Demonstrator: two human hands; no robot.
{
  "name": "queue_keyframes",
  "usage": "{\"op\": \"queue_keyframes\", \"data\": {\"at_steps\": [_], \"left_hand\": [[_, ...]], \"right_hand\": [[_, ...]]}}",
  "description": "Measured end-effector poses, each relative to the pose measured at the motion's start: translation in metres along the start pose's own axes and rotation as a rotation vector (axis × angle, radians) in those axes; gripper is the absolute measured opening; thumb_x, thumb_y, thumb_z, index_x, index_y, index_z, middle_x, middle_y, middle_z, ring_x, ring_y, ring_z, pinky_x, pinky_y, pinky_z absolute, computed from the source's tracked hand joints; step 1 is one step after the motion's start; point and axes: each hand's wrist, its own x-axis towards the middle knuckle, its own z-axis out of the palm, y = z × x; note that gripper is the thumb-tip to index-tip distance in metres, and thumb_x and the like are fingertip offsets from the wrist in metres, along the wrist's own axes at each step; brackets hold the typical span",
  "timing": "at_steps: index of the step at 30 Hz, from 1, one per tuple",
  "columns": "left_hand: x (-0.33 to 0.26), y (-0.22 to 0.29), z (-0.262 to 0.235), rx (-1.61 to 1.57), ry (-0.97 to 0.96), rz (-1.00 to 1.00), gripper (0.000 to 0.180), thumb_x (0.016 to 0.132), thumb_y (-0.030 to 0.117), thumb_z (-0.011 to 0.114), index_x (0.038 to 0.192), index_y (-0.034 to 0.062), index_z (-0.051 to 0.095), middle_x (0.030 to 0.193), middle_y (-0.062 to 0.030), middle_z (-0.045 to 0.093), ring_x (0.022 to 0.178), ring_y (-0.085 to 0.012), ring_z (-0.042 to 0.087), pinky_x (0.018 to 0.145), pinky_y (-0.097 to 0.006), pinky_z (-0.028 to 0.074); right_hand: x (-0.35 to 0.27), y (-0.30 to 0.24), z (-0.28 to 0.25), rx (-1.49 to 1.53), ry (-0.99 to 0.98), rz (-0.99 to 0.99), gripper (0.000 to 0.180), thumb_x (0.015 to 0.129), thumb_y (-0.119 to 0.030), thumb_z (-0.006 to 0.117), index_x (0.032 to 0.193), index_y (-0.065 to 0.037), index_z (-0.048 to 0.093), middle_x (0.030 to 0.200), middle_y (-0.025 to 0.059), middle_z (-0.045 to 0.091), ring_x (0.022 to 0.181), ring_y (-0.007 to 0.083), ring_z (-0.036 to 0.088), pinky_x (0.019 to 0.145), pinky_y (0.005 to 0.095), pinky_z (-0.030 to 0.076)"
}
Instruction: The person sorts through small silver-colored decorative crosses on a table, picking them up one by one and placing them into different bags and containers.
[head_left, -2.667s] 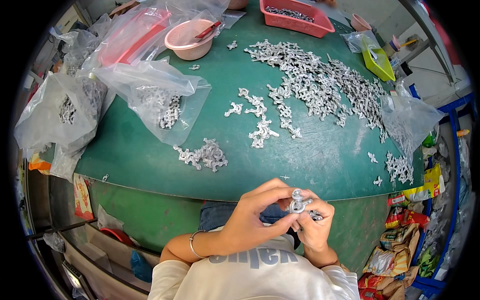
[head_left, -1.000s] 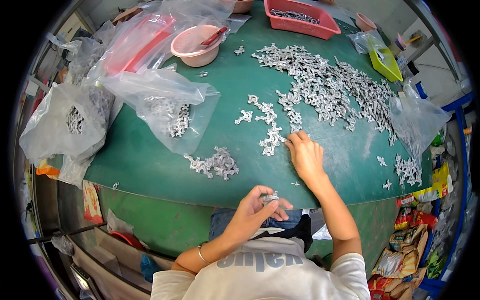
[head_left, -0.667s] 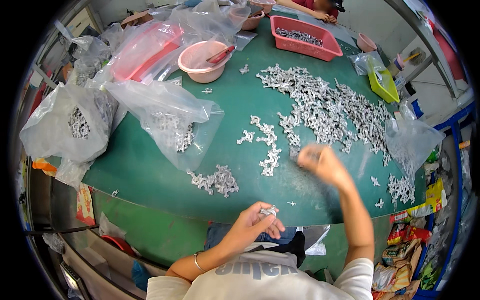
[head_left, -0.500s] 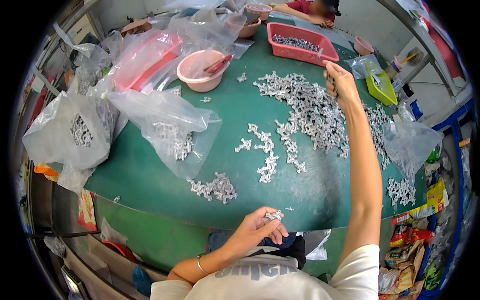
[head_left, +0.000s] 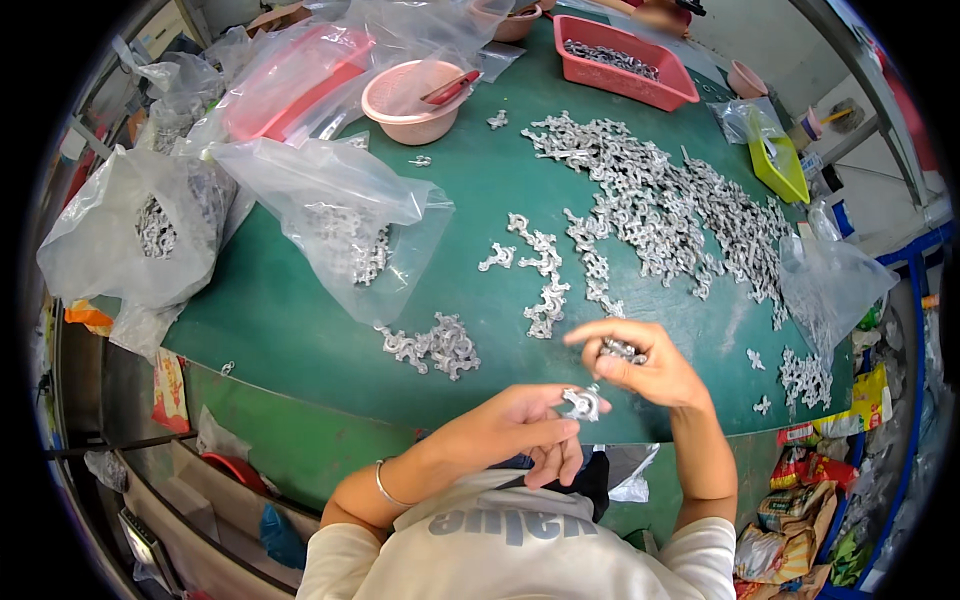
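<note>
Close to the table's front edge, my left hand (head_left: 535, 425) pinches a small silver metal casting (head_left: 582, 403) between thumb and fingertips. My right hand (head_left: 650, 368) is just above and to the right of it, its fingers curled round several small darker metal parts (head_left: 622, 350), with the index finger stretched out leftward. Beyond both hands lies a wide heap of silver castings (head_left: 650, 200). Shorter rows of castings (head_left: 545, 270) lie nearer me, and a small pile of castings (head_left: 440, 345) sits to the left of my hands.
Left on the green table (head_left: 300, 345) are a clear bag of castings (head_left: 340, 220) and a pink basket (head_left: 412, 125). At the back stands a red tray (head_left: 625, 85) of darker parts. A yellow-green basket (head_left: 780, 170) and a plastic bag (head_left: 832, 285) lie right. Another person's arm shows far back.
My right hand has come back from the far side of the heap, near the red tray, to beside my left hand. The left hand has risen slightly, still pinching its casting.
</note>
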Motion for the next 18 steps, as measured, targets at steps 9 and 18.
{"op": "queue_keyframes", "data": {"at_steps": [9, 18], "left_hand": [[0.003, 0.006, 0.027, 0.007, 0.032, -0.028, 0.031, 0.088, 0.011, 0.045, 0.115, -0.0030, 0.047, 0.051, 0.0003, 0.043, 0.039, -0.0027, 0.031, 0.038, -0.018, 0.024], [-0.002, 0.009, 0.058, 0.040, -0.008, -0.047, 0.035, 0.087, 0.010, 0.046, 0.120, -0.0003, 0.041, 0.059, -0.0028, 0.050, 0.042, -0.0023, 0.034, 0.039, -0.017, 0.025]], "right_hand": [[-0.039, 0.001, 0.009, 0.131, 0.013, -0.153, 0.011, 0.073, -0.002, 0.063, 0.082, 0.003, 0.061, 0.074, 0.0097, 0.058, 0.064, 0.0131, 0.055, 0.056, 0.0245, 0.041], [-0.061, 0.016, 0.019, 0.169, 0.170, -0.398, 0.018, 0.078, -0.014, 0.061, 0.076, 0.003, 0.059, 0.072, 0.0114, 0.057, 0.066, 0.0157, 0.052, 0.058, 0.0261, 0.041]]}}
